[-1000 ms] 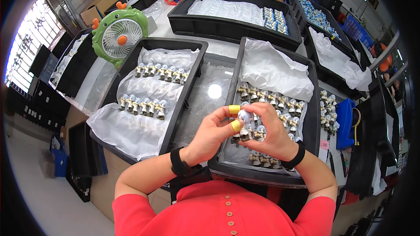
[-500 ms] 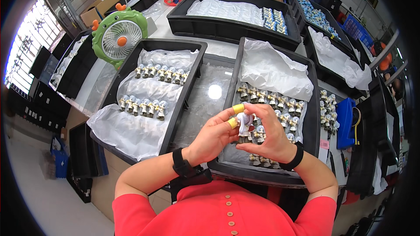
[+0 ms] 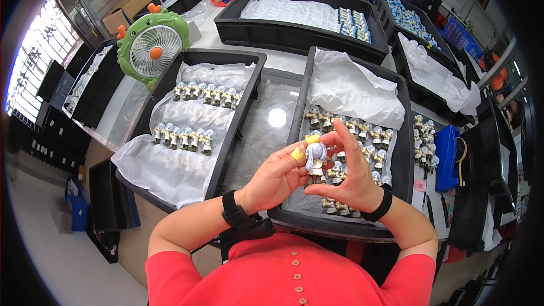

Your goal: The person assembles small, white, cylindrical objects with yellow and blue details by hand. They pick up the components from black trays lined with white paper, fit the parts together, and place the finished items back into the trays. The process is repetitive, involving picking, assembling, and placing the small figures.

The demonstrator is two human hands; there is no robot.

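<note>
Head view: upright figurine (image 3: 315,158) in left hand (image 3: 275,174), right hand (image 3: 360,182) just beside.

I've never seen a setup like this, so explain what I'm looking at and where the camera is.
There's no machine: these are a person's own hands. A wide fisheye camera on the head looks down, so straight edges bend. The left hand holds a small pale-haired figurine; the right hand curves beside it, though I can't tell whether it touches. On the table, a left tray and a right tray, both black, hold similar figurines on white sheets.
</note>
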